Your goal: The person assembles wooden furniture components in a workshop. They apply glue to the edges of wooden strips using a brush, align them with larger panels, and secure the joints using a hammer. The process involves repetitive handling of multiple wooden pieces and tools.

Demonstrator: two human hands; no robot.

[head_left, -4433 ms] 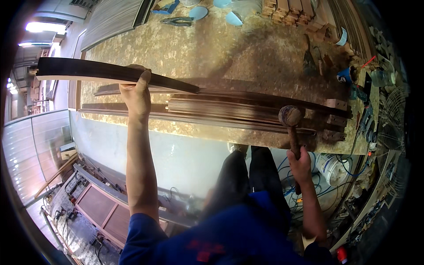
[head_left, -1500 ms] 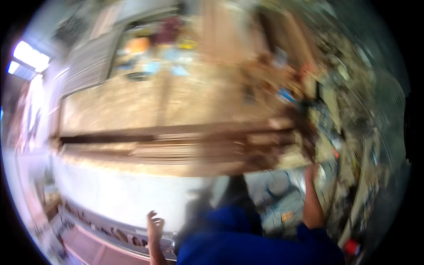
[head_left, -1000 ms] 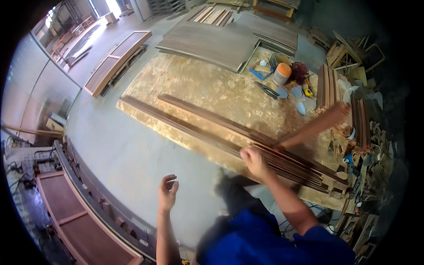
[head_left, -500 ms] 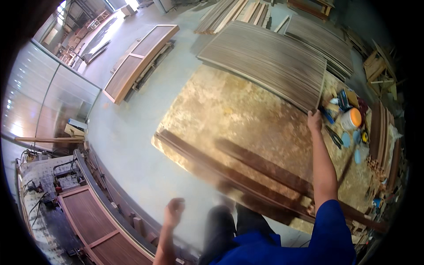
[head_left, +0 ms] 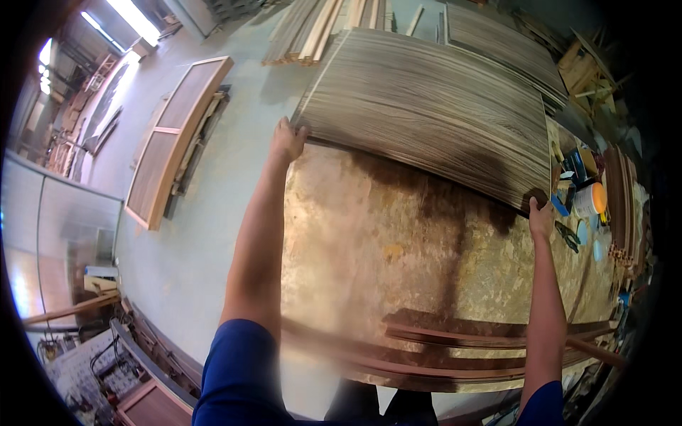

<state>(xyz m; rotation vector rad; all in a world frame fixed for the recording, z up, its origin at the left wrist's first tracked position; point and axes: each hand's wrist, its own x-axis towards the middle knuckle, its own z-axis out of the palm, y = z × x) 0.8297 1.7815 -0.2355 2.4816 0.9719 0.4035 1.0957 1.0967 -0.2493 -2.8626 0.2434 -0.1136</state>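
Grey-brown wood-grain board [head_left: 433,106], upper middle of frame, above the far part of the counter [head_left: 383,234]. Left hand [head_left: 289,140] at its near-left corner, right hand [head_left: 540,217] at its near-right corner. Left fingers curled onto the edge, look to be pinching it; right fingers likewise pinching the near-right corner, undersides hidden on both. Wide grip at two corners probably keeps a broad, thin board level and stops it swinging; one hand mid-edge would likely let it tip. Dark shadow on the counter along its near edge; can't tell if the board is lifted or resting on something.

Brown wood strips [head_left: 455,335] lie lengthwise at lower right, along the near side, probably so the middle stays free for broad pieces. Tub with orange lid [head_left: 590,199] and pliers [head_left: 567,236] sit at right, just beyond the right hand, likely parked there within reach
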